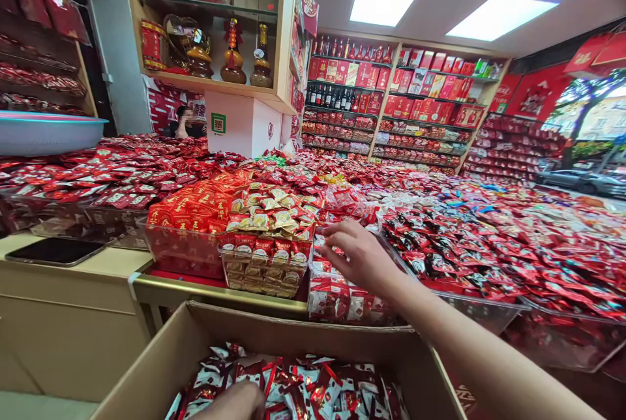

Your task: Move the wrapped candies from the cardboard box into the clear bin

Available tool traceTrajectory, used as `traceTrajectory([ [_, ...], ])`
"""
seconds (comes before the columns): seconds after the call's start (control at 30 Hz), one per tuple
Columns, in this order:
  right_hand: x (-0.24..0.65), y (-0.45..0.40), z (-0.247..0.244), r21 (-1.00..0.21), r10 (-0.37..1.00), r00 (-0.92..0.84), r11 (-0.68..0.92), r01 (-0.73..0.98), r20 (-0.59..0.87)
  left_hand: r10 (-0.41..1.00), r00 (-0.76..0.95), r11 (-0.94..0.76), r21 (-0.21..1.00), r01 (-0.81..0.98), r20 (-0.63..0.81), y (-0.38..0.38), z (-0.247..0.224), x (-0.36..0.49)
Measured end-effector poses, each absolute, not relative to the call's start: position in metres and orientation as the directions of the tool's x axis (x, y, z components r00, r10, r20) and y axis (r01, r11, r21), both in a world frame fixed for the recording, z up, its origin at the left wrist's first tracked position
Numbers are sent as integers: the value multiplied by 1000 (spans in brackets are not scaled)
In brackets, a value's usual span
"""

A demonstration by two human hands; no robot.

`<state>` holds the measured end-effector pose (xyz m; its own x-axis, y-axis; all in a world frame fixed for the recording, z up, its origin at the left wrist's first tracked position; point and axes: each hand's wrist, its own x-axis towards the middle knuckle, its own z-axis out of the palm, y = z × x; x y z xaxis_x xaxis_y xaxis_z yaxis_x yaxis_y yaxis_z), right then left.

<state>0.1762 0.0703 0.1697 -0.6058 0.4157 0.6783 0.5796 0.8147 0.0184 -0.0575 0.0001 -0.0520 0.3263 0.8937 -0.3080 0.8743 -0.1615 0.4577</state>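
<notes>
My right hand (360, 255) is over a clear bin of red-and-white wrapped candies (337, 302) on the counter. Its fingers are apart, and nothing shows in them. Below, my left hand (237, 400) reaches into an open cardboard box (293, 319), among brown, red and white wrapped candies (313, 387). The left fingertips are hidden, so what they hold does not show. Just left of my right hand stands a bin of gold-and-red wrapped candies (268, 250), beside a bin of red-and-gold packets (188, 218).
Bins of dark red-and-black wrapped candies (440, 237) spread to the right. A tablet (56, 251) lies on the left ledge, below a pale blue basin (49, 133). A white pillar (235, 123) and stocked shelves (349, 90) rise behind. Another person (182, 123) is partly visible at the back.
</notes>
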Motion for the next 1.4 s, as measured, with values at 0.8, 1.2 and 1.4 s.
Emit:
traceTrajectory([
  [0.8, 175, -1, 52, -957, 845, -458, -286, 50, -276, 918, 309, 361, 841, -402, -247, -30, 26, 0],
  [1.2, 179, 2, 47, -942, 872, -484, 96, 320, -76, 931, 280, 314, 907, -280, -236, -26, 20, 0],
  [1.4, 176, 2, 45, -971, 933, -344, -28, 236, -111, 928, 289, 320, 904, -285, -237, -24, 20, 3],
])
